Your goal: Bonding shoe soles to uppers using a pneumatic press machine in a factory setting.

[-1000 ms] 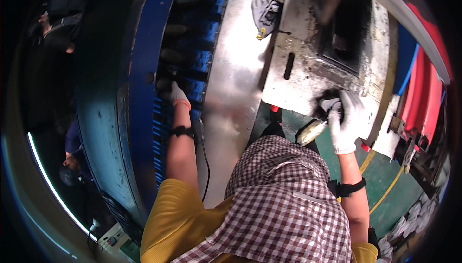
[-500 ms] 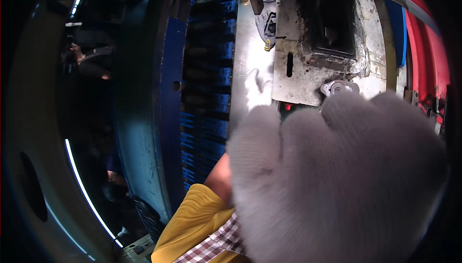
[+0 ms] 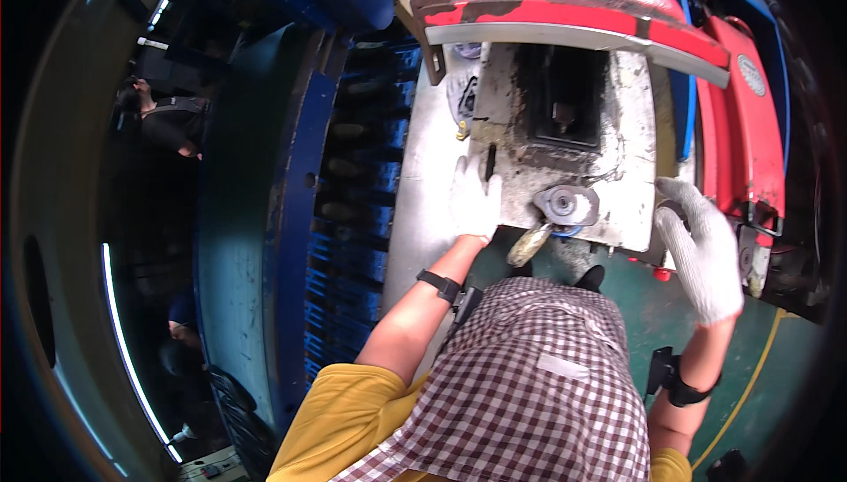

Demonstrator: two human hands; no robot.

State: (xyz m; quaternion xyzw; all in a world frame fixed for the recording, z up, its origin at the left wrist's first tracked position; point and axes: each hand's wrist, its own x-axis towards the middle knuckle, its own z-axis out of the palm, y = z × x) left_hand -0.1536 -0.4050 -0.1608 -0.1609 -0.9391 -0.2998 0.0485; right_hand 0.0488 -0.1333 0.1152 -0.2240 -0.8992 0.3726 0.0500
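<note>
Seen from above, a brown-and-white checked apron (image 3: 520, 385) lies nearest, flanked by yellow sleeves (image 3: 340, 416). A black band (image 3: 439, 285) circles the left forearm; another black band (image 3: 694, 382) circles the right. Beneath lies a green floor (image 3: 750, 411) with a yellow line (image 3: 752, 385). The left hand (image 3: 475, 205), in a white knitted glove, is open, its fingers extended at the left edge of a worn pale plate (image 3: 631, 191); whether it touches the surface cannot be told. The right hand (image 3: 710, 257), gloved alike, is just beyond the plate's right edge, its fingers bent with a gap between them; whether they grip the dark part behind them cannot be told. Between the hands, and apart from both, a grey rounded piece (image 3: 578, 208) with a ringed centre rests at the plate's near edge; a cream elongated piece (image 3: 529, 246) projects just below it, toward the apron. Farther off, the plate bears a narrow slot (image 3: 490, 163) and a dark rectangular recess (image 3: 563, 116). To its left runs a bright metal table (image 3: 419, 204), carrying a grey item with a yellow tab (image 3: 462, 131). Over the recess's far side spans a red machine cover (image 3: 573, 10). Leftward stand a blue rack (image 3: 357, 182) and, in shadow, another person (image 3: 172, 120).
</note>
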